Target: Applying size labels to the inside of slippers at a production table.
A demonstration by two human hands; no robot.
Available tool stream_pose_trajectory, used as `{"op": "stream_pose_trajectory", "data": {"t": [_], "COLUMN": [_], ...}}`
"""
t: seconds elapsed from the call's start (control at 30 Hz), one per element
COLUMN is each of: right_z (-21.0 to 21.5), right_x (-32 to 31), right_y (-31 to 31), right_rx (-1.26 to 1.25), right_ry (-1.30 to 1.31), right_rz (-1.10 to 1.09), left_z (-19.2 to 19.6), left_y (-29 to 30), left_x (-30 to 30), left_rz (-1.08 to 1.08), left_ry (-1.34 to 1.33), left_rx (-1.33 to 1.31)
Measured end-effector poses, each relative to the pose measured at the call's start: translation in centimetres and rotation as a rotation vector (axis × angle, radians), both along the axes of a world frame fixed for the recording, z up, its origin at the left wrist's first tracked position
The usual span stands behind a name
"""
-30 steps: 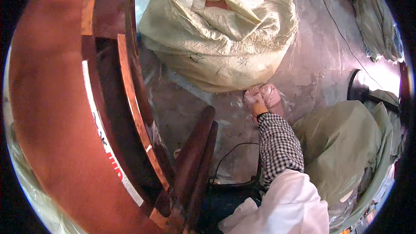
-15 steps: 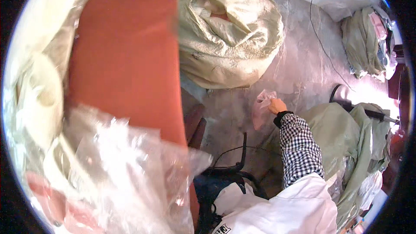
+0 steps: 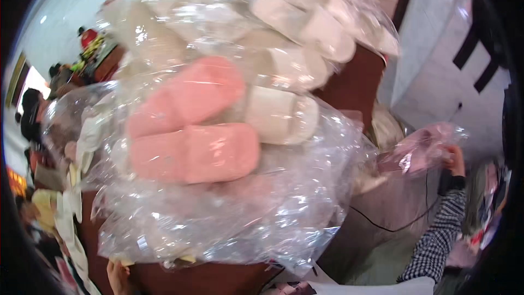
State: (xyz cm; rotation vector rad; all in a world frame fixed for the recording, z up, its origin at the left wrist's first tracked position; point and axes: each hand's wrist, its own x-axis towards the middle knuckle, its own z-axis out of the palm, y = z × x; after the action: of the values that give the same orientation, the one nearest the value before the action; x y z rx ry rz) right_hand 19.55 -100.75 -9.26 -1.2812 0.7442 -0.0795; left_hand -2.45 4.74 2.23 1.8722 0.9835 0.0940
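Out to the right, my right hand is closed on the end of a clear plastic bag with a pair of pink slippers in it. The bag hangs past the right side of the red-brown table. My left hand is at the table's near left edge, its fingers curled by the corner of a plastic bag; what they hold, if anything, is hard to make out. In front of me lie bagged salmon-pink slippers, with a bagged cream slipper beside them. Clear plastic covers both.
Several more bagged white slippers are heaped on the far part of the table. White slippers line its left side. Other people are at the far left. A black cable runs over the floor at right.
My view has swung up from the floor and woven sack to the slipper pile on the table. My right hand has lifted the pink bag off the floor. My left hand has come into view.
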Motion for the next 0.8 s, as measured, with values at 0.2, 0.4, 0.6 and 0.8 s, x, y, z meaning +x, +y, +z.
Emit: {"op": "stream_pose_trajectory", "data": {"t": [0.2, 0.4, 0.6, 0.8], "right_z": [14.6, 29.5, 36.1, 34.6], "right_x": [11.8, 18.6, 21.1, 15.0], "right_y": [0.5, 21.9, 50.9, 76.2], "right_rx": [0.162, 0.334, 0.883, 1.297], "right_ry": [-0.596, -1.034, -0.915, -0.459], "right_rz": [0.266, 0.660, 1.213, 1.570], "left_z": [-9.8, -9.4, -7.5, -8.2], "left_y": [6.3, 7.2, 4.8, 6.1], "left_x": [-0.6, -0.3, -0.1, -0.7], "left_rz": [0.063, 0.010, 0.107, 0.315], "left_ry": [-0.469, -0.586, -0.715, -0.940], "left_rx": [-0.268, -0.383, -0.357, -0.191]}}
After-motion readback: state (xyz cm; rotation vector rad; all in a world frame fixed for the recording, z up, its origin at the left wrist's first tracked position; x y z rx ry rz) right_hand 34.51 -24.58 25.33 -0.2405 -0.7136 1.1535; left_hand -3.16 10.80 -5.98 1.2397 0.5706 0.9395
